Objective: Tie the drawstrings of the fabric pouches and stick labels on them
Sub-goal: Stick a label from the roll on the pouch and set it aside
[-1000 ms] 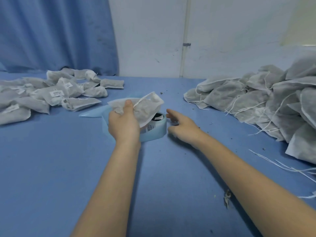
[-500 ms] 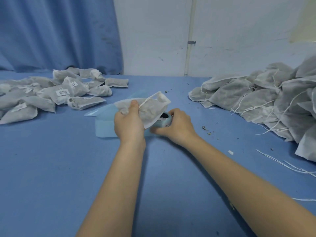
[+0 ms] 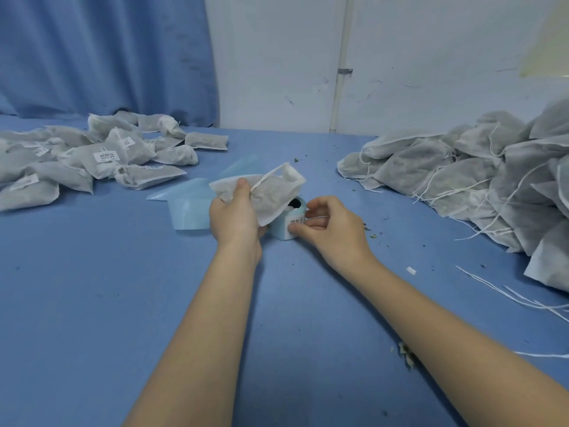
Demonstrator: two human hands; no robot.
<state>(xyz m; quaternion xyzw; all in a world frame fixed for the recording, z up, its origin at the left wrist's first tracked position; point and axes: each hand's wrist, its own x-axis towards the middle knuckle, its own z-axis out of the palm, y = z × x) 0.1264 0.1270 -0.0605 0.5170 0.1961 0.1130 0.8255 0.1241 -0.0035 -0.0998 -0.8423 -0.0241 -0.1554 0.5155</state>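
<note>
Pouch (image 3: 264,195) kept gripped in left hand (image 3: 235,215) mid-table, right hand (image 3: 331,229) now shifted to label roll (image 3: 288,224), thumb pinching a label, earlier only reaching.

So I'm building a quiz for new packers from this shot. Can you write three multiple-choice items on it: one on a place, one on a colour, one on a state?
1. Where do the labelled pouches lie?
A. far left of the table
B. far right
C. at the near edge

2. What colour is the label roll?
A. red
B. light blue
C. black

3. What is the left hand doing?
A. resting flat
B. holding a pouch
C. pulling the curtain

Answers: 1 A, white labels show on the left pile. 2 B, its backing is light blue. 3 B, its thumb and fingers grip the pouch above the roll, while the right hand picks at a label.
</note>
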